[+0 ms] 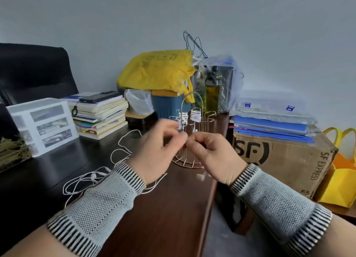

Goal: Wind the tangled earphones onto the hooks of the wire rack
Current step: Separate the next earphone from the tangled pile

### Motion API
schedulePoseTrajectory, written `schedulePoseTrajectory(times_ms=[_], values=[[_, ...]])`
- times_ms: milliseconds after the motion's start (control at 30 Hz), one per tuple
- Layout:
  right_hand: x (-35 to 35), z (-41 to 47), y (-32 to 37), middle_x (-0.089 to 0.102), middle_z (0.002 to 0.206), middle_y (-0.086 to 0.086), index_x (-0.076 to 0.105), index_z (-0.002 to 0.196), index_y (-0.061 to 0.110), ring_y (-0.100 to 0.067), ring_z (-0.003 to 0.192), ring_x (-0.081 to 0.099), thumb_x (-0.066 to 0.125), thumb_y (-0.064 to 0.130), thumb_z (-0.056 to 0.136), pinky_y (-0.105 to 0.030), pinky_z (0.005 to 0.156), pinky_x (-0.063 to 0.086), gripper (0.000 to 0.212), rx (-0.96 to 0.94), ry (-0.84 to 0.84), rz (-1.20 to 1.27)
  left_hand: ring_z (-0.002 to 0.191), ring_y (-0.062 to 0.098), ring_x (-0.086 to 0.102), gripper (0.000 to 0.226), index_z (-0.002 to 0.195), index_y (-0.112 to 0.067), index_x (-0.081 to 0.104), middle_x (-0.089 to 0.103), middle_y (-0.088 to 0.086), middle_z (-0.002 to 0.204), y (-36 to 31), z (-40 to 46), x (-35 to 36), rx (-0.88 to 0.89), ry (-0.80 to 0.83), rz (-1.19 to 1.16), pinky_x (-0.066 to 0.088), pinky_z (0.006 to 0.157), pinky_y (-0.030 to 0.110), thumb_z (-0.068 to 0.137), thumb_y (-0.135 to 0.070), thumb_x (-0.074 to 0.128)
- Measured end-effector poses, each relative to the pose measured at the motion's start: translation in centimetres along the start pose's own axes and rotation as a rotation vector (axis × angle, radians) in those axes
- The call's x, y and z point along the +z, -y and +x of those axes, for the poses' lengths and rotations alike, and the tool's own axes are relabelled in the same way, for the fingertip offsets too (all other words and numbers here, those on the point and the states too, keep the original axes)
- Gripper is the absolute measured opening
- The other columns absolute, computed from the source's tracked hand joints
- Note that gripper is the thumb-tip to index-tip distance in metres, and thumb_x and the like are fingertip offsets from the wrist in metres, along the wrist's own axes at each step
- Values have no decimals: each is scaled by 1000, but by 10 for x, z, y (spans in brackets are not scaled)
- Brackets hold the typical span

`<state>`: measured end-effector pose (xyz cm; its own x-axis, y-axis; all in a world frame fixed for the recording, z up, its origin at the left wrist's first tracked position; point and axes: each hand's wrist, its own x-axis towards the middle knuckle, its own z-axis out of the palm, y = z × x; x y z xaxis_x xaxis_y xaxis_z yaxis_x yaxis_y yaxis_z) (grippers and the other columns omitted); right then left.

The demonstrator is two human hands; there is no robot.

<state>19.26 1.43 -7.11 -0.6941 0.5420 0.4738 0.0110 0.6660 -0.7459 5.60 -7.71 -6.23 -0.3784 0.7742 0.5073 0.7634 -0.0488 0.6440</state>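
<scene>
Left on bench [48,172]: drawer box [41,125] holding blurred items. Loose tangled earphones [92,176] beside left hand [157,150]. Both grips, left and right hand [212,154], pinching cord before wire rack [189,122], two hooks wound.

One camera only, worn on my head, wide-angle, looking forward and down across the desk [173,208] toward the wall at 12 o'clock. Close range: my left hand [154,150] and right hand [213,156] sit mid-frame, forearms entering at 7 and 5 o'clock (edges bow outward). No second view to overlap.
</scene>
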Motion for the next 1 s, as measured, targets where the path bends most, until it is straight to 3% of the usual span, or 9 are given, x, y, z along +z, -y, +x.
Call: schedulePoseTrajectory(times_ms=[67, 133, 200, 300, 367, 467, 700, 867, 1000], values=[[-11, 3, 2, 50, 54, 9, 63, 77, 15, -3, 46, 45, 54, 19, 96, -17, 48, 41, 22, -20, -24, -37, 58, 1, 54, 33, 79, -27, 64, 61, -16, 58, -1, 4, 1, -5, 185, -3, 48, 70, 33, 88, -54, 46], [-25, 9, 4, 55, 55, 11, 63, 78, 14, 1, 46, 49, 57, 21, 94, -11, 50, 40, 19, -22, -40, -104, 44, 1, 43, 29, 72, -23, 66, 45, -13, 44, -3, 10, -4, -35, 171, -91, 49, 62, 35, 92, -38, 51], [-40, 16, 2, 58, 63, 14, 65, 82, 16, 3, 53, 52, 59, 22, 93, -11, 57, 42, 14, -26, -40, -286, 41, 1, 39, 27, 74, -20, 67, 39, -13, 43, -2, 17, -9, -52, 143, -161, 45, 56, 32, 94, -30, 52], [-56, 35, 2, 64, 80, 8, 72, 93, 15, -3, 70, 56, 58, 20, 93, -19, 71, 46, 14, -64, -72, -594, 42, 6, 30, 26, 78, -15, 67, 35, -11, 46, 4, 24, -14, -103, 84, -356, 27, 47, 27, 97, -21, 51], [-61, 50, 5, 67, 91, 0, 74, 95, 13, -9, 76, 55, 58, 20, 93, -22, 73, 43, 17, -94, -154, -713, 44, 6, 25, 25, 82, -12, 67, 33, -11, 49, 6, 27, -12, -145, 38, -478, 17, 46, 26, 99, -18, 49], [-64, 76, 10, 68, 94, -5, 74, 95, 12, -14, 77, 55, 55, 20, 94, -24, 73, 43, 20, -127, -285, -824, 45, 7, 24, 22, 89, -11, 68, 34, -8, 52, 8, 30, -3, -163, 3, -580, 17, 45, 23, 99, -17, 49], [-58, 114, 7, 73, 95, -6, 75, 100, 10, -17, 79, 65, 54, 14, 94, -25, 75, 50, 22, 20, -396, -660, 45, 8, 30, 22, 87, -23, 73, 41, -6, 55, 29, 27, 21, -243, -79, -598, 24, 47, 25, 97, -20, 54], [-50, 128, 2, 74, 92, -7, 76, 97, 11, -22, 83, 68, 57, 16, 92, -32, 78, 55, 21, 39, -431, -586, 46, 10, 26, 20, 87, -3, 69, 38, -1, 57, 29, 26, 29, -265, -97, -623, 20, 46, 26, 93, -18, 57], [-51, 138, 5, 74, 92, -6, 76, 97, 13, -21, 81, 68, 58, 17, 91, -34, 77, 56, 19, 30, -444, -555, 48, 11, 28, 18, 84, -9, 72, 40, -2, 56, 28, 26, 29, -274, -113, -656, 20, 48, 27, 94, -15, 58]])
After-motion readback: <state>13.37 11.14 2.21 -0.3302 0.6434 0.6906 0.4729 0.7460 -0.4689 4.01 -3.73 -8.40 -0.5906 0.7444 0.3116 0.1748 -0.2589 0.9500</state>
